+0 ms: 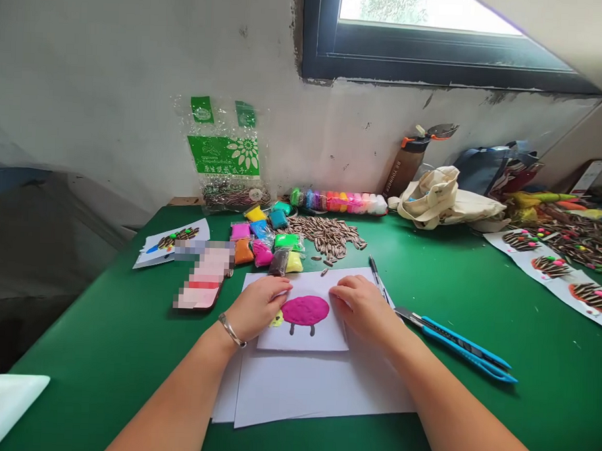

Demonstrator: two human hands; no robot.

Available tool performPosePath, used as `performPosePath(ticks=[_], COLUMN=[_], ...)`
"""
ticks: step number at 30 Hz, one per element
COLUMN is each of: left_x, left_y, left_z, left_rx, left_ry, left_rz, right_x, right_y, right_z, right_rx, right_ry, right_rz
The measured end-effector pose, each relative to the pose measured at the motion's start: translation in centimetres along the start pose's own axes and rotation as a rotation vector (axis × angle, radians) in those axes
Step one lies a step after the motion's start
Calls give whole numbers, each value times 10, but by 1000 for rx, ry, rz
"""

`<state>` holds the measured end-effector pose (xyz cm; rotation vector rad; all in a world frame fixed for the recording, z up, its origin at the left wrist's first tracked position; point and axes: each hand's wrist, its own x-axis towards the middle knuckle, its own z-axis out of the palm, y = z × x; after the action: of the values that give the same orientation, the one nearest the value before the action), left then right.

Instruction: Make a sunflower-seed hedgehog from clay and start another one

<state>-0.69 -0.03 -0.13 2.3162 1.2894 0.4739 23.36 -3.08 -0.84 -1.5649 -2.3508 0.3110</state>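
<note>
A small white card (301, 342) lies on larger white sheets of paper, in front of me. On it is a flat clay animal with an oval magenta body (305, 311), a yellow head (276, 320) and two dark grey legs (312, 330). My left hand (258, 306), with a silver bangle at the wrist, grips the card's left side, fingers bent at the top edge and close to the yellow head. At the right side, my right hand (362, 308) holds the card with its fingers curled together. Both thumbs are partly hidden.
Clay packets (251, 250) and a sunflower seed pile (325, 236) lie behind the card. Left is a phone (205, 278); right are a pen (376, 271) and a blue utility knife (464, 346). A seed bag (229, 157) and bottle (406, 163) stand by the wall.
</note>
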Motion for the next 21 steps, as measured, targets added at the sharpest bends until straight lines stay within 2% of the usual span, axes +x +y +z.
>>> performPosePath(ticks=[6, 17, 21], left_x=[0, 0, 0], left_y=[4, 7, 8], left_z=[3, 5, 6], left_rx=[73, 104, 102], left_ry=[25, 16, 29], left_rz=[44, 78, 76], right_x=[2, 7, 4], right_y=[2, 9, -1], right_z=[8, 10, 9], right_rx=[24, 68, 36], right_ry=[76, 120, 107], right_rz=[67, 195, 179])
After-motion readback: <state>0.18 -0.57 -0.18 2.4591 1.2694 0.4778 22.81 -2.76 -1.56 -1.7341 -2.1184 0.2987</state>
